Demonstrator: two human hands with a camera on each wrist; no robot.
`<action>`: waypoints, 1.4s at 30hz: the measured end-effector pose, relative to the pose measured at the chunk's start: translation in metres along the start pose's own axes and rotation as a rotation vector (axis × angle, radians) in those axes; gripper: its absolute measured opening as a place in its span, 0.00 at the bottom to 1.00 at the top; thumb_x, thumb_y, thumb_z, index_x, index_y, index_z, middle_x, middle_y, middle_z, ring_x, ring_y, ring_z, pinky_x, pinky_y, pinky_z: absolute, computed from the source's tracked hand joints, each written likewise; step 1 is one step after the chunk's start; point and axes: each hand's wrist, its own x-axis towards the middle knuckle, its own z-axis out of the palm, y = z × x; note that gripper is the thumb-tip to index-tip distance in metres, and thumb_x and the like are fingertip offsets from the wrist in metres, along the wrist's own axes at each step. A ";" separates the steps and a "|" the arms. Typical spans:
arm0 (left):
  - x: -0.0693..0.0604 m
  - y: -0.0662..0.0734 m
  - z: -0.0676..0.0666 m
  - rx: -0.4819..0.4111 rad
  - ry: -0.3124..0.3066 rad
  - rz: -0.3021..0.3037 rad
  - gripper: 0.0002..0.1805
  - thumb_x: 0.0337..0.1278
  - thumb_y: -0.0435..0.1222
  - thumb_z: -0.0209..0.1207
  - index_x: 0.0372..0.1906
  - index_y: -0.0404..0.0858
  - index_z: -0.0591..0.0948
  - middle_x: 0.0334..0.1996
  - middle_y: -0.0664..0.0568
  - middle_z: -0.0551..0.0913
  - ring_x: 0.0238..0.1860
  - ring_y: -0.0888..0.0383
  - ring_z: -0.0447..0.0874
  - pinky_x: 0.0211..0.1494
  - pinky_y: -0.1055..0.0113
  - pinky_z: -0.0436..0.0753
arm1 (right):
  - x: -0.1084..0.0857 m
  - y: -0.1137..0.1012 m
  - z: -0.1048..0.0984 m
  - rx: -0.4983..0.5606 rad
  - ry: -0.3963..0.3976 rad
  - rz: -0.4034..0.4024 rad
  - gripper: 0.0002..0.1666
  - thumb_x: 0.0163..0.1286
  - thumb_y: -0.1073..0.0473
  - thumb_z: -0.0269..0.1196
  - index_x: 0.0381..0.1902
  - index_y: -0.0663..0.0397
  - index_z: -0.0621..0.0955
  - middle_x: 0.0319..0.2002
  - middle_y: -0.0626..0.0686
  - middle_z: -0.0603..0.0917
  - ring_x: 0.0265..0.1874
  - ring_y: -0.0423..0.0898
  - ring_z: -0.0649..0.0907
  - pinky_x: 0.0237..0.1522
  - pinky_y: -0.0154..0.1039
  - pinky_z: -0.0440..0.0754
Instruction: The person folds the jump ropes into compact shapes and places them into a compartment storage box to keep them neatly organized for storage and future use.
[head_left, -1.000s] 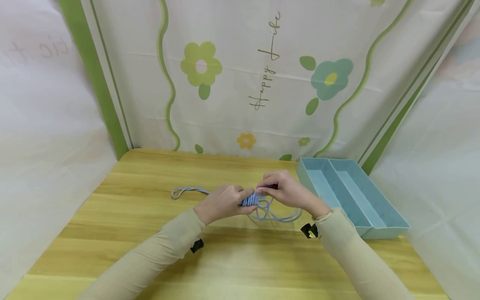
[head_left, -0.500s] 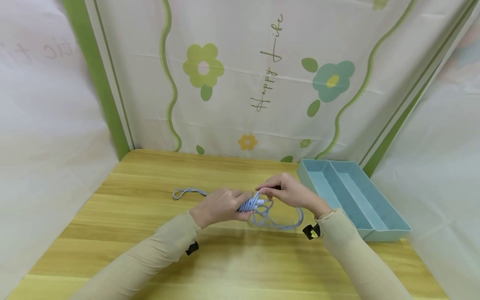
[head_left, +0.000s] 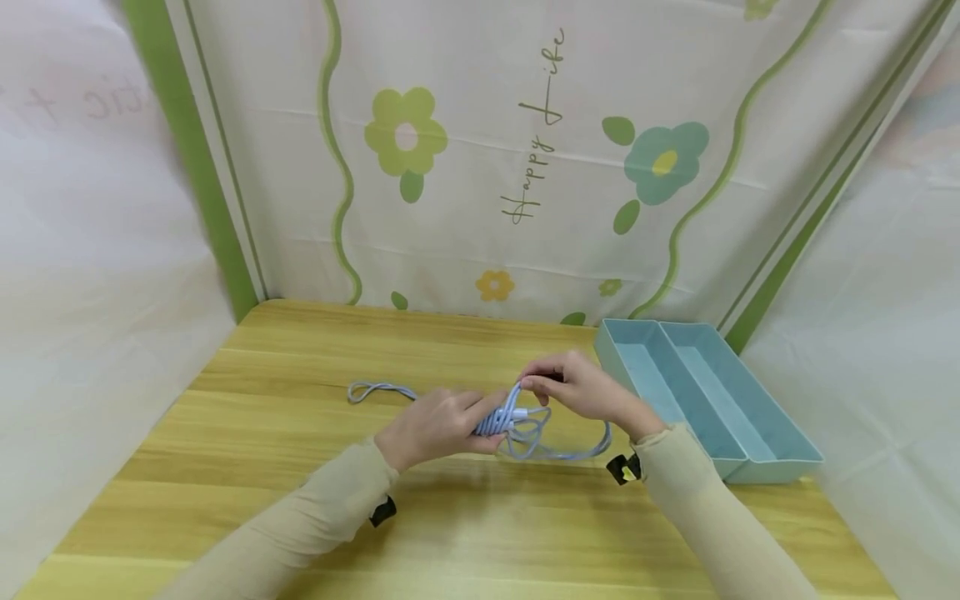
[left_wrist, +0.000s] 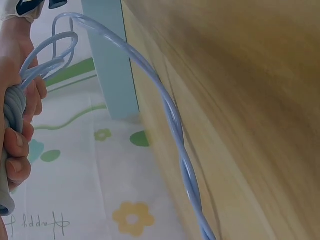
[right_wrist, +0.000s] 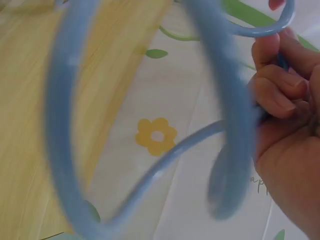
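Note:
A pale blue jump rope (head_left: 491,422) is wound in tight turns around its own handles, and my left hand (head_left: 427,427) grips this bundle over the table. A pale handle end (head_left: 519,413) sticks out to the right of the turns. In the left wrist view a flared grey handle end (left_wrist: 5,202) shows below the curled fingers. My right hand (head_left: 579,387) pinches a strand drawn up from the bundle, fingertips just above it. Loose cord loops (right_wrist: 65,110) hang below the right hand, blurred close to its camera. Twisted doubled cord (head_left: 378,387) trails left of my left hand.
A light blue two-compartment tray (head_left: 738,457) stands on the wooden table (head_left: 480,533) at the right, close to my right forearm. White patterned curtains (head_left: 465,225) close off the back and both sides.
My right hand has drawn the strand up across the wound turns, and the pale handle end has come into view. My left hand has shifted slightly left and down. The loose loops have swung.

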 end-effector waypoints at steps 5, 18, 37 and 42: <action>0.000 0.004 0.002 -0.025 0.020 0.001 0.34 0.50 0.44 0.71 0.58 0.27 0.77 0.22 0.54 0.80 0.15 0.67 0.74 0.20 0.82 0.72 | 0.000 0.002 -0.001 0.001 0.025 0.039 0.09 0.72 0.52 0.63 0.32 0.42 0.86 0.18 0.48 0.78 0.14 0.43 0.70 0.19 0.36 0.70; 0.005 0.012 -0.001 -0.298 0.201 -0.099 0.24 0.63 0.41 0.62 0.62 0.35 0.78 0.21 0.54 0.77 0.18 0.69 0.68 0.25 0.86 0.67 | -0.006 0.008 0.000 0.187 0.059 0.003 0.10 0.70 0.69 0.62 0.38 0.55 0.90 0.32 0.49 0.87 0.24 0.48 0.83 0.27 0.41 0.83; 0.022 0.007 -0.016 -0.847 0.378 -0.542 0.15 0.56 0.23 0.65 0.50 0.26 0.82 0.27 0.47 0.84 0.18 0.64 0.77 0.19 0.71 0.78 | -0.011 0.000 0.011 0.224 0.093 -0.010 0.15 0.73 0.72 0.56 0.26 0.60 0.82 0.18 0.53 0.77 0.15 0.45 0.69 0.20 0.38 0.69; 0.031 0.012 -0.033 -0.928 0.386 -0.643 0.16 0.58 0.22 0.64 0.52 0.26 0.82 0.22 0.49 0.81 0.11 0.63 0.70 0.13 0.69 0.73 | -0.012 0.001 0.017 0.220 0.100 -0.057 0.13 0.74 0.72 0.54 0.38 0.54 0.84 0.20 0.48 0.78 0.15 0.42 0.68 0.18 0.36 0.68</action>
